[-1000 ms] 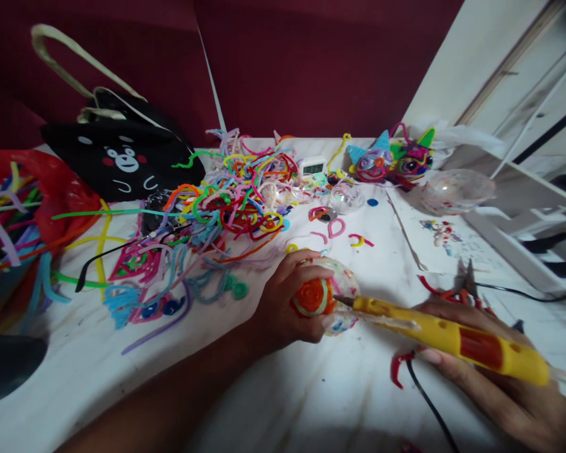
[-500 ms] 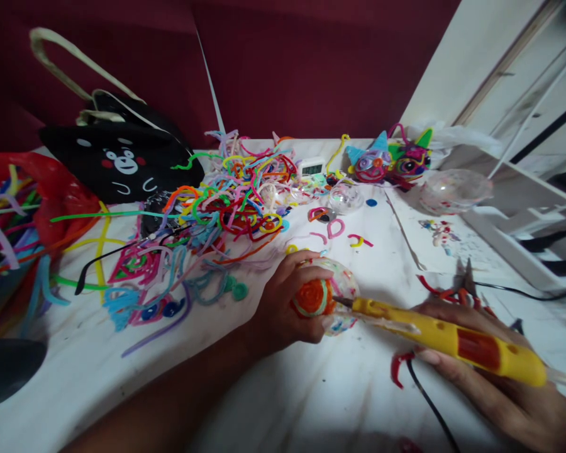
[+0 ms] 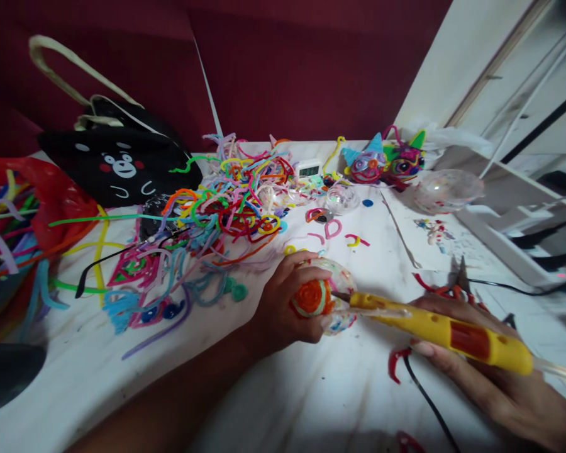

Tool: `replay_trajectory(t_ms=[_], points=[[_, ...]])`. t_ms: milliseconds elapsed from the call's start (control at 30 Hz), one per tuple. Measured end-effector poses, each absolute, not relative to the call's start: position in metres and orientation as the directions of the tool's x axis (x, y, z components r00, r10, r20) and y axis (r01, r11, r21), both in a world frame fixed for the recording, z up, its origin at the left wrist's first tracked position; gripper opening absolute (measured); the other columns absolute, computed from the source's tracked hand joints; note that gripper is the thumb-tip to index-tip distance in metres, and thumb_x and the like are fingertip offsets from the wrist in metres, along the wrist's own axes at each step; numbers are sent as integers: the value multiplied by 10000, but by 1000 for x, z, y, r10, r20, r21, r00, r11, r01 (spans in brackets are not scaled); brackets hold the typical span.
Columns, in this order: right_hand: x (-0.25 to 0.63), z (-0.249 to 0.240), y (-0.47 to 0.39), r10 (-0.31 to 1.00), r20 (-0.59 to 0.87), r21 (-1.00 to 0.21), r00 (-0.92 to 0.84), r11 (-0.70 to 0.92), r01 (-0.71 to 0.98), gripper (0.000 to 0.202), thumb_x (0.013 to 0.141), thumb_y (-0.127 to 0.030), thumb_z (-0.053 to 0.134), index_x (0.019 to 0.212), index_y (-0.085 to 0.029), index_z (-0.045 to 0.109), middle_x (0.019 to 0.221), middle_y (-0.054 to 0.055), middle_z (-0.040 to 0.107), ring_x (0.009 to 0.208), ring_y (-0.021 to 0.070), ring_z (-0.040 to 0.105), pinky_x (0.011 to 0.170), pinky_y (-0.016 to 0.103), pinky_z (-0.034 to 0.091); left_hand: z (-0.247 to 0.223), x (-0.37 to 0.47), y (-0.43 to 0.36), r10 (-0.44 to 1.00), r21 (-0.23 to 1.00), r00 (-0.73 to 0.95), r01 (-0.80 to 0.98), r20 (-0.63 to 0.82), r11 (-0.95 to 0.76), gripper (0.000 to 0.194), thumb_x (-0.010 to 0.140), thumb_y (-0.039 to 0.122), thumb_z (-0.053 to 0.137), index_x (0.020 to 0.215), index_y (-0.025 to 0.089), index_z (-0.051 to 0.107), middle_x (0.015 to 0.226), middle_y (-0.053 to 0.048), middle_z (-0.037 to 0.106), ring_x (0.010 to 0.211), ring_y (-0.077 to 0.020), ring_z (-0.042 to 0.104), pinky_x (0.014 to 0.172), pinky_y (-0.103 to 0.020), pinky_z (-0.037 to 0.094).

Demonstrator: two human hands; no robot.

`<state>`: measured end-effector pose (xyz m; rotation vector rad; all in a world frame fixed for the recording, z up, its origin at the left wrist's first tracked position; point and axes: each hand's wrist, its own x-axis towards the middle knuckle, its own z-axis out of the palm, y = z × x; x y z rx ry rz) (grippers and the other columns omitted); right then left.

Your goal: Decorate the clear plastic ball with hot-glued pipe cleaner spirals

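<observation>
In the head view, my left hand (image 3: 283,302) is closed around a clear plastic ball (image 3: 343,277) with coloured specks. On the ball, between my thumb and fingers, shows an orange pipe-cleaner coil (image 3: 310,296) edged with pale green. My right hand (image 3: 490,365) grips a yellow hot glue gun (image 3: 434,330), with a glue stick coming out of its rear. Its dark nozzle points left and meets the right edge of the coil; whether it touches is hard to tell. Below the gun hang its red trigger (image 3: 397,365) and black cord (image 3: 429,399).
Behind my left hand lies a heap of pipe cleaners (image 3: 236,195). A black bag (image 3: 117,157) and red plastic bag (image 3: 61,201) stand left. Two decorated balls (image 3: 368,165), a small timer (image 3: 308,168) and a clear half-shell (image 3: 448,189) are at the back. Pliers (image 3: 461,280) lie right.
The view has shifted slightly, so the background sits a little further left. The glue gun has barely moved and its nozzle stays at the coil's edge. Both grips are unchanged.
</observation>
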<state>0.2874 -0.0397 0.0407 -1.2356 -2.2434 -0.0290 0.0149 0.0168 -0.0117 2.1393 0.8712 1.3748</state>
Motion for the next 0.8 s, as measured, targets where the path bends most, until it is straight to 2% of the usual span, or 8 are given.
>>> replay_trajectory(t_ms=[400, 800], points=[[293, 34, -42, 790, 441, -306, -426, 578, 756, 308, 890, -488, 525, 1121, -285, 540, 919, 69, 746, 778, 285, 745, 583, 391, 613, -12, 14, 17, 707, 652, 305, 275, 638, -706, 514, 659, 334, 677, 1156, 250, 574, 1276, -100, 523, 1162, -293, 563, 998, -463, 471], [300, 31, -44, 806, 394, -337, -442, 574, 746, 352, 865, -458, 578, 1172, -293, 528, 970, 62, 735, 822, 285, 734, 633, 405, 610, -12, 15, 18, 721, 667, 309, 277, 620, -692, 510, 652, 339, 675, 1146, 252, 576, 1268, -99, 518, 1179, -298, 554, 1011, -473, 460]])
